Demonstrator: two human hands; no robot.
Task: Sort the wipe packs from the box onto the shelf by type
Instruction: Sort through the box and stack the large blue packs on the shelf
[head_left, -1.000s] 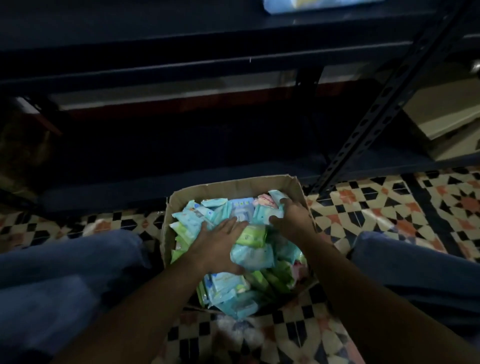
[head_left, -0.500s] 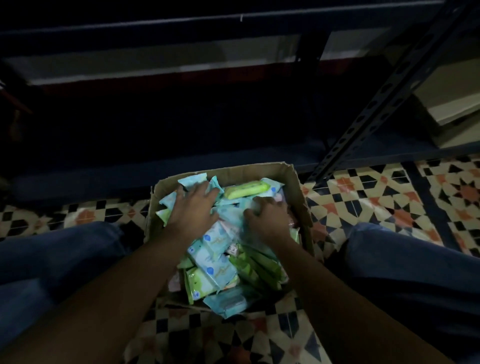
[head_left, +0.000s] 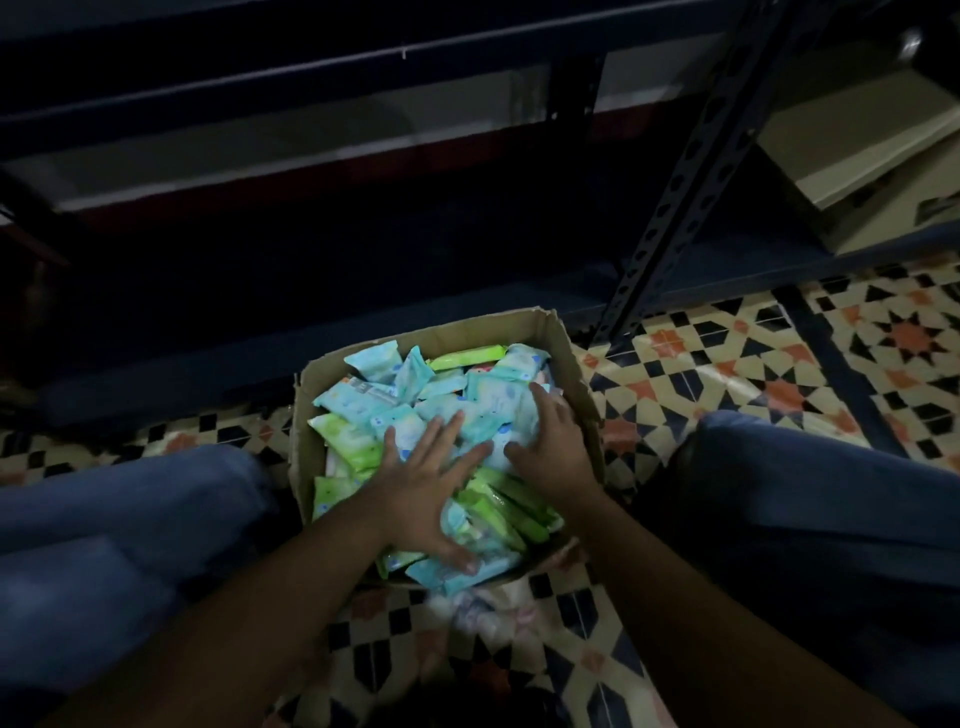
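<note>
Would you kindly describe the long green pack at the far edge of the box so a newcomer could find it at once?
Start at the open cardboard box on the patterned floor, between the person's knees. Look to its far wall, beyond both hands. There the long green pack lies flat on top of the pile, lime-coloured and slim, while its immediate neighbours are pale blue.

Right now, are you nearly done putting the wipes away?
No, hardly started. Done: no packs show on the dark shelf. In hand: my left hand and right hand rest on the wipe packs, lifting none. Left: the cardboard box is still heaped with blue and green ones.
</note>
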